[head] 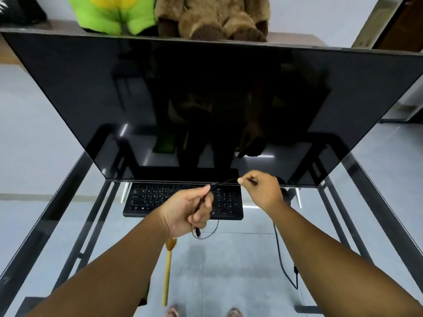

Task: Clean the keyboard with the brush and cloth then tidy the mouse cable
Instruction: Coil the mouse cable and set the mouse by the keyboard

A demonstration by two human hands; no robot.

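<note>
Both hands pinching mouse cable above keyboard, lower centre.
Left hand [190, 209] and right hand [261, 191] are pinching the cable [225, 181] over the keyboard [160, 195]; key legends are too small to read.

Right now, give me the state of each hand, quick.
Left hand: closed around the gathered mouse cable.
Right hand: pinching the same cable a little further along, between thumb and finger.

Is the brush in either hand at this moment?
No. The brush lies on the glass desk below the left hand; both hands hold the mouse cable.
</note>
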